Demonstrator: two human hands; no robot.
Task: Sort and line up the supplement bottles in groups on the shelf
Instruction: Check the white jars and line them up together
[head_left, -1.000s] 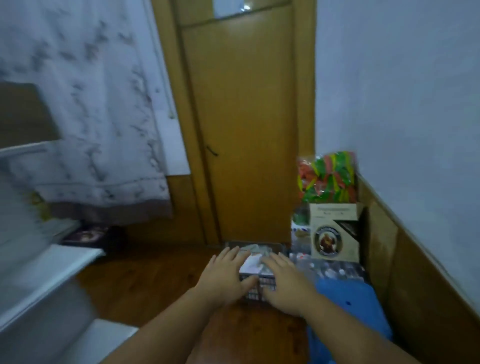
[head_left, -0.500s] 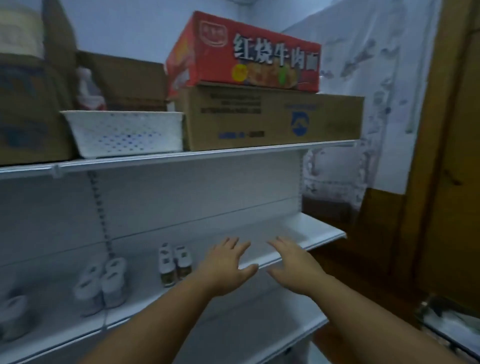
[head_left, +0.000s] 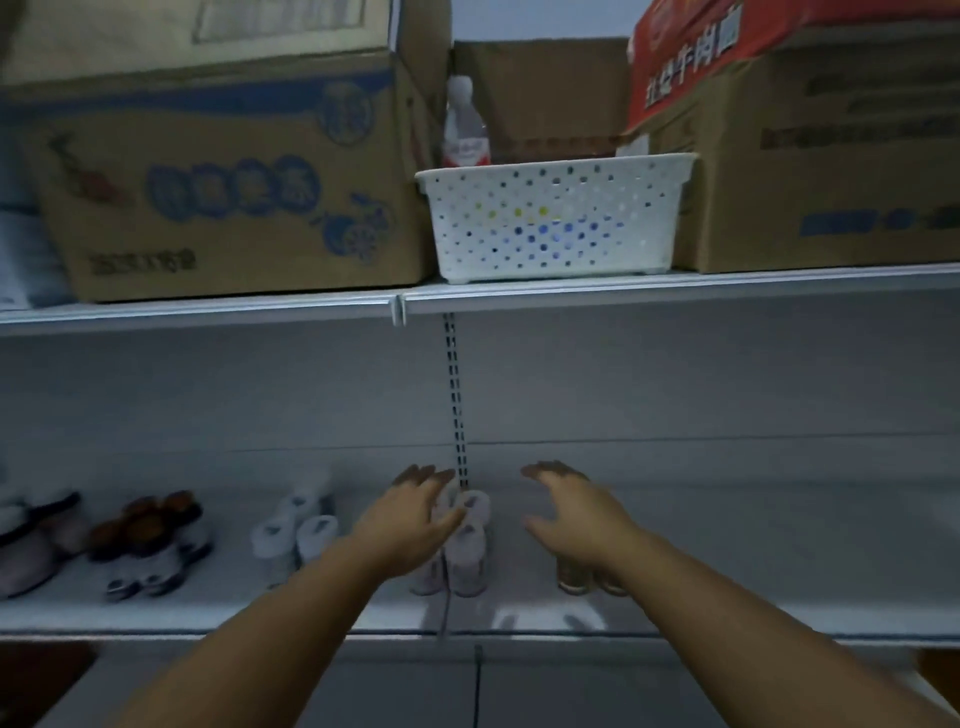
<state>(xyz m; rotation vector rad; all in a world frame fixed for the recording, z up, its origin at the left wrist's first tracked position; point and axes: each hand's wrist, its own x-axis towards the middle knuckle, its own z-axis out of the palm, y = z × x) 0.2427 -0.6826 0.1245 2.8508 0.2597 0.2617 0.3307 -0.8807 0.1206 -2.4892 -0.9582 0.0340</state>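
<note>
Supplement bottles stand in groups on the white middle shelf (head_left: 779, 582). A cluster of white-capped bottles (head_left: 470, 540) is at the centre, partly behind my left hand (head_left: 410, 525), whose fingers are spread and hold nothing. Two amber bottles (head_left: 574, 579) peek out under my right hand (head_left: 576, 514), which hovers open above them. Left of centre stand white bottles (head_left: 293, 535), then a dark-capped group (head_left: 150, 540) and blurred bottles (head_left: 31, 540) at the far left edge.
The upper shelf (head_left: 649, 291) carries a perforated white basket (head_left: 556, 218), a clear bottle (head_left: 465, 130) behind it, a large brown carton (head_left: 223, 176) on the left and cartons on the right (head_left: 831, 171). A slotted upright (head_left: 456, 395) runs down the back panel.
The view has swung from the floor by the door, where both hands rested on a wire basket, leftwards to the shelf. Both empty hands now reach over the centre bottles.
</note>
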